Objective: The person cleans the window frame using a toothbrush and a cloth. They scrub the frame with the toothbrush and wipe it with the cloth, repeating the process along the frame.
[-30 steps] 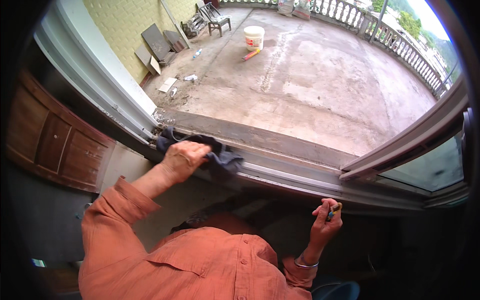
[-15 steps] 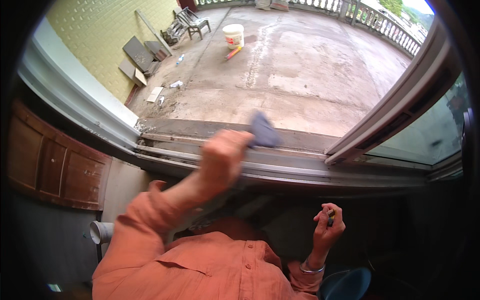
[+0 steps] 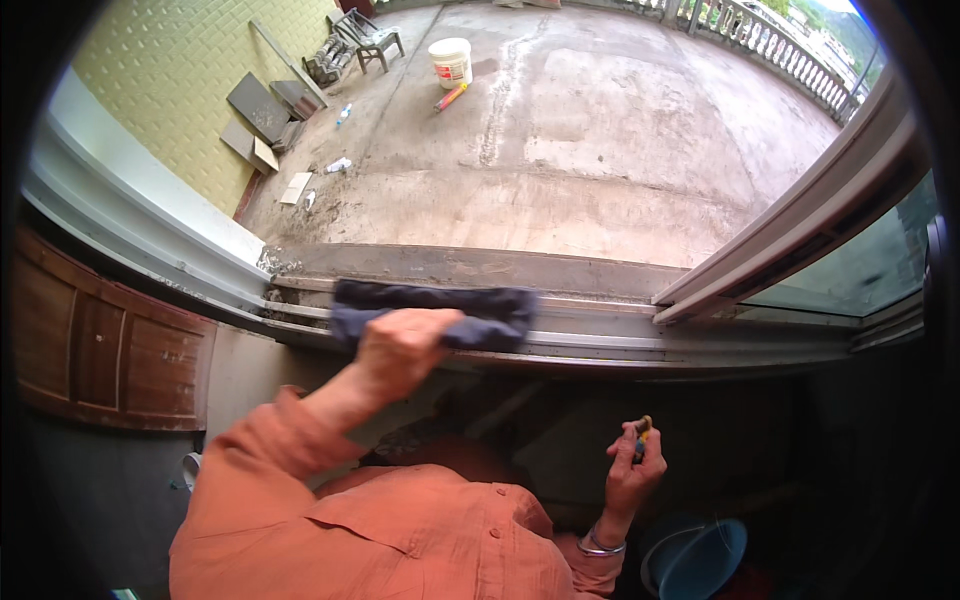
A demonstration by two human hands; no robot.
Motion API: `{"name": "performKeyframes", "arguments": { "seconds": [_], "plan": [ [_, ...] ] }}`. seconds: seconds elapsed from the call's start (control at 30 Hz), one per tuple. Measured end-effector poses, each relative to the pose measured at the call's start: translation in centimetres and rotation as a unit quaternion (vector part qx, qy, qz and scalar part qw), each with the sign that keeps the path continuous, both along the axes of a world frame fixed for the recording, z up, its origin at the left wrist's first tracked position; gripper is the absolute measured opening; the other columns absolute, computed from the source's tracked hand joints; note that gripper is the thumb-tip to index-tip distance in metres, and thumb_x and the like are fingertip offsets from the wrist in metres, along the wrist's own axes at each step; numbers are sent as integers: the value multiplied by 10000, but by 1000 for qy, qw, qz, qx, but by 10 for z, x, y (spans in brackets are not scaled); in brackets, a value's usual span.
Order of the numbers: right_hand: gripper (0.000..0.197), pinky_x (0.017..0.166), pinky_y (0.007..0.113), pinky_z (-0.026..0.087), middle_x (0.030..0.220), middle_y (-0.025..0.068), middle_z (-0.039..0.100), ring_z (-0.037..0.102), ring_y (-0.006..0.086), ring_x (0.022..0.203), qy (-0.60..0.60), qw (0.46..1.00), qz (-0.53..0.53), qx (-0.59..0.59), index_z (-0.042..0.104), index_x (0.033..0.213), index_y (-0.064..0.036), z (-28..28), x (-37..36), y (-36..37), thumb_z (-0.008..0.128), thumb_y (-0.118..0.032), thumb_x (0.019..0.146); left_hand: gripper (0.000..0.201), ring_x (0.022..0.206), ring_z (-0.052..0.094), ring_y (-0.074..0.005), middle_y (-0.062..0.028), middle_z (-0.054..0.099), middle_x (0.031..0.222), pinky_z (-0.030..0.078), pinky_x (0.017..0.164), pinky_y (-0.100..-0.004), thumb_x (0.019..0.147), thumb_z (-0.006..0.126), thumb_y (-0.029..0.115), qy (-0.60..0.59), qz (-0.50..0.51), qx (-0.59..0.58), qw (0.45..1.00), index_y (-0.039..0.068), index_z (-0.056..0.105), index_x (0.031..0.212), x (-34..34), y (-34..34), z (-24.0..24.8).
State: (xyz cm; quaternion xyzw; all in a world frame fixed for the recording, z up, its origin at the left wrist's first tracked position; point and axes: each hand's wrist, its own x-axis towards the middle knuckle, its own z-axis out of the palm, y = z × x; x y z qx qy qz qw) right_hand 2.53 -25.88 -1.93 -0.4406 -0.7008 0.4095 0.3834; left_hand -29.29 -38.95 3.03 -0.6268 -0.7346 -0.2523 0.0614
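"Leftward and nearer, the left hand (image 3: 398, 352) has swung, and its slate-grey cloth (image 3: 498, 325) now lies spread wide."

"Spread where? Beyond it I mostly see the concrete terrace (image 3: 650, 150)."

"On the left stretch of the metal sliding track (image 3: 605, 345), across its rails. Opened out like that, I reckon, so one hand covers several grooves at once."

"And the blue bucket (image 3: 715, 555), near right?"

"Beside the right forearm, probably kept within reach yet clear of the elbow."

"How's the cloth held?"

"Left fingers closed on it from above, toward its near edge. They're blurred, so I can't tell how tightly."

"The right hand (image 3: 630, 478)?"

"Well apart from the track, fingers curled around a small yellowish object (image 3: 643, 438) that pokes out at the top. Too little to name from where I stand; held up, I suppose, to keep it off the rails."
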Motion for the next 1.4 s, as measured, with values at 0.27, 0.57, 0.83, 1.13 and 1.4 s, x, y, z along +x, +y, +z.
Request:
{"name": "performKeyframes", "arguments": {
  "seconds": [0.27, 0.57, 0.83, 1.13, 1.4],
  "plan": [
    [146, 530, 248, 454, 646, 66, 590, 601, 124, 564, 21, 999, 29, -13, 606, 1011, 4, 9, -27, 0, 575, -131, 962, 327, 946, 647, -305, -167, 666, 996, 542, 831, -374, 772, 566, -3, -43, -95, 40, 994, -23, 619, 1094, 35, 49, -7],
    [419, 601, 278, 370, 659, 22, 531, 485, 101, 634, -74, 973, 218, -9, 598, 1047, 8, 74, -67, 7, 386, -354, 1043, 255, 923, 685, -261, -102, 705, 985, 539, 844, -387, 814, 587, 75, -62, 82, 60, 993, 40, 665, 1055, 3, -20, -21],
    [103, 582, 402, 428, 712, 148, 539, 550, 340, 643, -102, 833, 472, 271, 581, 918, -10, 146, -201, 6, 615, -8, 821, 387, 1030, 646, -320, -140, 671, 1077, 517, 935, -437, 731, 605, -31, 35, 237, 158, 958, 19, 641, 1114, -36, -134, -22],
    [44, 602, 408, 497, 754, 117, 626, 649, 313, 732, -237, 581, 655, 422, 604, 873, -47, 150, -361, -28, 605, -89, 884, 296, 874, 636, -325, -158, 642, 966, 503, 801, -407, 809, 560, 32, -134, 413, 322, 842, 8, 612, 1100, 4, -208, -43],
    [64, 576, 422, 533, 693, 162, 654, 681, 332, 645, -341, 446, 681, 470, 600, 875, 9, 141, -391, -48, 551, -18, 843, 423, 714, 619, -289, -132, 616, 818, 504, 691, -359, 761, 469, 18, -168, 538, 269, 781, 17, 593, 1165, 34, -242, -38]
  ]
}}
